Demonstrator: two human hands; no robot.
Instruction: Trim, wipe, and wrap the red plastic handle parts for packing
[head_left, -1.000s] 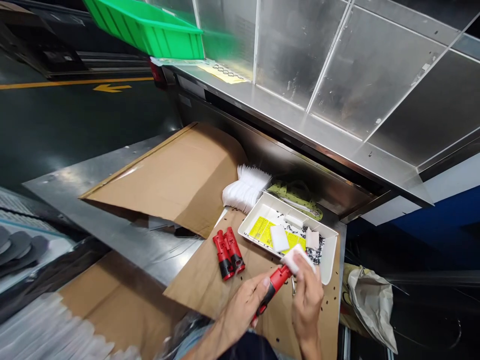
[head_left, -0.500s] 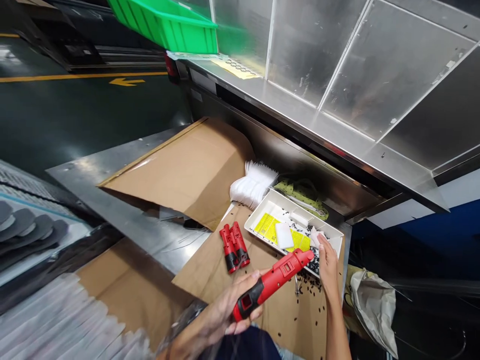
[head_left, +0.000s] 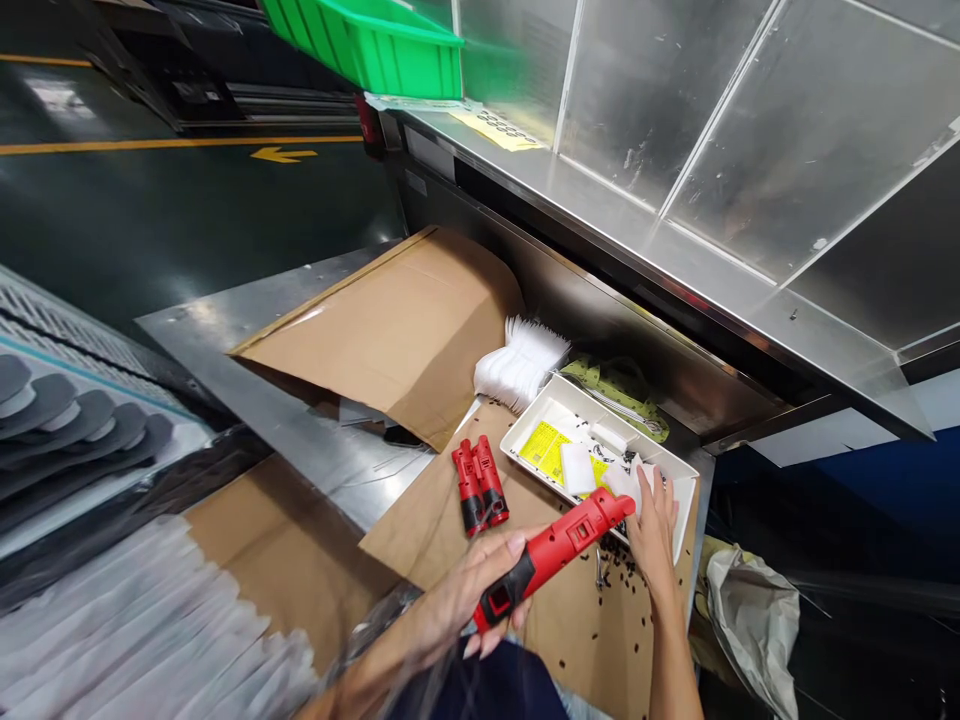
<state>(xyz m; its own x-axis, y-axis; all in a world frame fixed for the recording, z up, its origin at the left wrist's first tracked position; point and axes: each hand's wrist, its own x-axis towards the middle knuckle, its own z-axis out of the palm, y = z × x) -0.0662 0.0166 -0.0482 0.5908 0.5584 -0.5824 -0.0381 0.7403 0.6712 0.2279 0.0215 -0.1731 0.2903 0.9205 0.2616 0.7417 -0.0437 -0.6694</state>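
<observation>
My left hand (head_left: 491, 575) is wrapped around a red and black plastic tool housing (head_left: 559, 555), held at a slant above the cardboard-covered table. My right hand (head_left: 654, 520) reaches into a white tray (head_left: 686, 475), its fingers spread over a crumpled white cloth (head_left: 621, 478); the fingertips are partly hidden. The housing's red tip is close to this hand. Also in the tray lie a white pad (head_left: 577, 468), a yellow printed sheet (head_left: 543, 447) and small black parts. Two similar red and black housings (head_left: 480, 485) lie side by side left of the tray.
Small black pieces (head_left: 619, 575) are scattered on the cardboard (head_left: 420, 530) near the tray. Behind stand a stack of white sheets (head_left: 521, 362) and a brown cardboard box (head_left: 382, 330). A metal shelf (head_left: 600, 205) overhangs the back, with a green bin (head_left: 375, 50) on it.
My right hand has moved deeper into the tray and its fingers have spread; the white cloth it pinched now lies lower in the tray. My left hand still holds the housing.
</observation>
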